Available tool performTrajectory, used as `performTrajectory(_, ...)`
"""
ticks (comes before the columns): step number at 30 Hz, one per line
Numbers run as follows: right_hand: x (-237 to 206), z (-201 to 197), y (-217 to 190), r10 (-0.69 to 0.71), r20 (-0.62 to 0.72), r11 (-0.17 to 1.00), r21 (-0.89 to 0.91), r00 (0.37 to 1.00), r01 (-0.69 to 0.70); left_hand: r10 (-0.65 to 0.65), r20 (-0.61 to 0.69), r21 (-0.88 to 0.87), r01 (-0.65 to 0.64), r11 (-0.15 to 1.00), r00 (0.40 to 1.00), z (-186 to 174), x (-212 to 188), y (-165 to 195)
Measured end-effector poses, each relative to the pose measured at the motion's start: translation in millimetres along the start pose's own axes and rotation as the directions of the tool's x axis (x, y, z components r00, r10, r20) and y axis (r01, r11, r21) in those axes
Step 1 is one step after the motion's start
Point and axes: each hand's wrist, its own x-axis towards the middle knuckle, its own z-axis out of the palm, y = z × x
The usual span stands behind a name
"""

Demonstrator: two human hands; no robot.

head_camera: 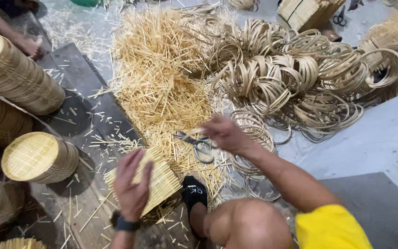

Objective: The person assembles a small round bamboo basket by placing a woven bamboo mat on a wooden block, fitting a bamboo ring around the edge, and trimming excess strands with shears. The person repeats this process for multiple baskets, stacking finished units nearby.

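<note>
A person seated on a workshop floor works amid woven bamboo goods, seen from a head-worn camera. Largest in view, a tangle of pale bamboo hoops [295, 78] fills the 1 to 3 o'clock area, some bundled, some loose. Beside it, from 12 o'clock down to the centre, lies a heap of short bamboo sticks [160, 78], its trimmings scattered over the dark wooden planks [77, 78] at 9 to 10 o'clock. Stacks of round woven baskets [12, 71] line the 8 to 10 o'clock edge, with 1 shorter stack [40, 157] at 8 o'clock. A grey mat [378, 207] sits at 4 o'clock. Near 6 o'clock, the left hand [132, 186], a dark band at its wrist, lies flat with fingers spread on a small woven bamboo panel [155, 180], pressing it rather than clutching it; the panel rests on the planks just left of a black sock [193, 192]. The right hand [224, 133], just right of centre, reaches with fingers curled over the stick heap, nearly touching a pair of scissors [199, 144] lying open there; whether it grips anything cannot be told. Another person's hand [26, 46] rests at 10 o'clock. A 2nd pair of scissors [339, 17] lies at 1 o'clock.
</note>
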Motion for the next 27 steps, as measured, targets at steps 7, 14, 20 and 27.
performTrajectory(7, 72, 32, -124, -0.502, 0.177, 0.837, -0.146, 0.847, 0.527, -0.636, 0.212, -0.57, 0.623, 0.536, 0.742, -36, 8, 70)
performTrajectory(14, 79, 94, -180, -0.727, 0.105, 0.662, -0.154, 0.679, 0.733, -0.721, 0.613, -0.456, 0.89, 0.013, 0.324, -90, 27, 68)
performTrajectory(20, 67, 111, -202, -0.619, 0.221, 0.747, -0.129, 0.753, 0.652, -0.818, 0.472, -0.53, 0.848, 0.034, 0.328, -93, 5, 71)
performTrajectory(27, 58, 111, -201, -0.58, 0.114, 0.806, -0.067, 0.807, 0.588, -0.8, 0.506, -0.626, 0.776, -0.083, 0.322, -82, -7, 62)
